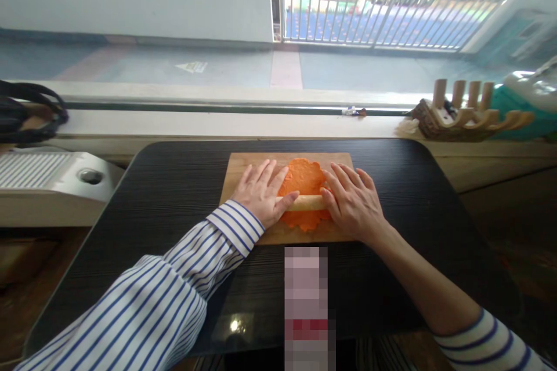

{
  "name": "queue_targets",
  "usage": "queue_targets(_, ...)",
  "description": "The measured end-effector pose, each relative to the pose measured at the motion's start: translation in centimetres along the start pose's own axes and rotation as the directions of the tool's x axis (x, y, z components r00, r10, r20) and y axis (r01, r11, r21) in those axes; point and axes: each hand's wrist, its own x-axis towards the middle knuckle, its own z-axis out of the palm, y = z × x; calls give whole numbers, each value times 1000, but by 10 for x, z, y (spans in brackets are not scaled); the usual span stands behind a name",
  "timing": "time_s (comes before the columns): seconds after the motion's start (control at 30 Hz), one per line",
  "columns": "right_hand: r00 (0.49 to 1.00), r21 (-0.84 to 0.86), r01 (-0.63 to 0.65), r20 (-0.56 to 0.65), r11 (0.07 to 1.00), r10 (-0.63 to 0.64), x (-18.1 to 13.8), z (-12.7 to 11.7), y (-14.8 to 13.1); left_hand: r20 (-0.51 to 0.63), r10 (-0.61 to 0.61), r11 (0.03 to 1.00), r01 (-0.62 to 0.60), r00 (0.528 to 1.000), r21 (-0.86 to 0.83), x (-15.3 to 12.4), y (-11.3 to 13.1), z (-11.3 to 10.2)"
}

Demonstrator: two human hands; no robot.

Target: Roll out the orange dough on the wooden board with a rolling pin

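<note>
An orange, dough-like sheet (303, 175) with an uneven, scalloped edge lies flat on a wooden board (289, 237). Across it rests a light wooden rolling pin (307, 203), its ends hidden under my hands. My left hand (262, 191) lies palm down over the left end, fingers stretched forward and the thumb along the pin. Over the right end my right hand (354, 197) is spread in the same way, its fingertips beside the sheet's right edge. Both hands press flat rather than wrapping round the pin.
The board stands on a dark table (174, 185) with rounded corners. Behind it runs a white window sill (209, 124), holding a basket with wooden pegs (461, 113) at right and a dark strapped object (30, 110) at left. A white slatted unit (56, 171) stands left of the table.
</note>
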Motion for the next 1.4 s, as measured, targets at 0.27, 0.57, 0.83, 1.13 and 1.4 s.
queue_targets(0.27,998,0,47,-40,999,-47,-28,-2,-6,-77,104,995,-104,992,0,-21,4,-4)
queue_targets(0.57,1000,14,8,9,1000,-8,12,1,4,-2,4,1000,-4,1000,-24,9,-4,0)
queue_targets(0.83,1000,58,-15,26,998,13,33,5,12,18,-35,998,36,999,-58,25,-11,1)
queue_targets(1.13,996,105,-54,78,993,46,49,8,16,22,-69,995,70,997,-65,35,-15,1)
queue_targets(1.4,1000,73,8,24,997,-10,34,5,13,-51,16,996,-20,999,-82,20,-11,2)
